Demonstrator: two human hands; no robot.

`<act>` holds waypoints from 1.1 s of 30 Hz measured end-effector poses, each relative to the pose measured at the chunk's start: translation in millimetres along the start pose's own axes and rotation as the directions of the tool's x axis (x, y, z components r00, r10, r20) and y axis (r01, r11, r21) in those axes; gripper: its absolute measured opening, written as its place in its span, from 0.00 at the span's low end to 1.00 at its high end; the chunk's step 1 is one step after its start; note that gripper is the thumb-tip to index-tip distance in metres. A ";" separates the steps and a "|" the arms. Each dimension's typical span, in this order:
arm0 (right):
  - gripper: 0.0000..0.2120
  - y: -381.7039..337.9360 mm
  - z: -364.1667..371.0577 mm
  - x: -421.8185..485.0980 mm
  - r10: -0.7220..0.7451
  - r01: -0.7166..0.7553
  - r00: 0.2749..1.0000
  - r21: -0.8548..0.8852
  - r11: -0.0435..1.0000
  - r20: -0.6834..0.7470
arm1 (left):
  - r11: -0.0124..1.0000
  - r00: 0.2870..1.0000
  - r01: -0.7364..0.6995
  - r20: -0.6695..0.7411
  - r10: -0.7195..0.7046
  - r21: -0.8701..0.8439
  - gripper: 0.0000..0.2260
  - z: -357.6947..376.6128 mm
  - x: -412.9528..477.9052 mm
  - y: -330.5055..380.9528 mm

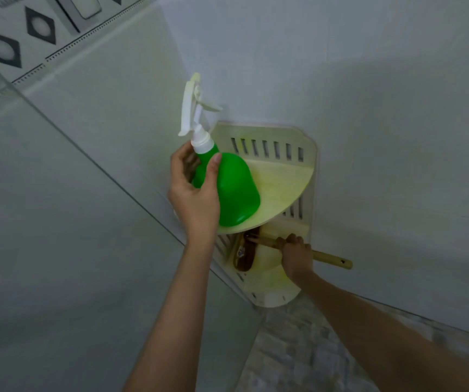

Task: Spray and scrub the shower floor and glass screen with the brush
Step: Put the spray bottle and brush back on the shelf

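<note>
Your right hand (295, 254) is clenched around the brush (329, 259) partway along its round, pale wooden handle, whose free end has a small hole and sticks out past your fist to the right. Its dark brown head lies inside the lower tier of the shelf (284, 179); the bristles are too shadowed to make out. Your left hand (193, 190) wraps the sprayer (233, 188) at its shoulder, thumb across the front and fingers behind the neck. That bottle is smooth, glossy green plastic, bell-shaped and wide at the base, topped by a white collar and a white trigger head; it stands tilted on the upper tier. Both tiers are quarter-round plates of cream plastic with slotted back panels, fixed in the corner of plain, smooth white walls (369, 80). Mottled, pebbly floor (298, 357) shows below.
</note>
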State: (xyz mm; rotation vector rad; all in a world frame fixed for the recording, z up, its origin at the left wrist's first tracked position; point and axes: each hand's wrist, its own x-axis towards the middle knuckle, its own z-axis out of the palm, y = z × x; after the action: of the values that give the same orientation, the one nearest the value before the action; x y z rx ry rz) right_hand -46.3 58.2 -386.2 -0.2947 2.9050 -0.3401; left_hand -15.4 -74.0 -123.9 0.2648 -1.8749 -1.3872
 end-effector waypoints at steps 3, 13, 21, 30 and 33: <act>0.21 0.5 6.3 3.6 0.022 -0.022 1.000 0.017 1.000 0.020 | 0.999 1.000 -0.013 0.014 0.013 0.031 0.15 -0.2 7.8 -2.5; 0.21 -0.5 6.6 24.0 -0.007 0.007 1.000 0.018 1.000 -0.009 | 0.997 0.998 -0.064 0.012 0.063 0.037 0.14 34.4 36.7 -15.6; 0.37 20.1 24.3 12.6 -0.232 0.213 0.965 -0.148 0.966 -0.122 | 0.995 0.994 -0.099 0.044 0.098 0.008 0.15 50.5 50.0 -25.6; 0.44 24.2 8.1 7.5 -0.230 0.223 0.973 -0.148 0.964 -0.031 | 0.997 0.993 -0.053 0.111 0.047 0.053 0.22 43.6 26.7 -30.9; 0.45 23.8 7.7 9.2 -0.224 0.219 0.974 -0.139 0.966 -0.020 | 0.997 0.991 -0.043 0.133 0.033 0.071 0.23 41.2 25.6 -32.9</act>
State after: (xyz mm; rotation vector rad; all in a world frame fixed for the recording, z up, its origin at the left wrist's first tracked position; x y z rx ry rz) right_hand -57.5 77.3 -401.1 -0.6452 2.9401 -0.1820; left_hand -69.7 -71.6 -145.6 0.1763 -2.0321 -1.3395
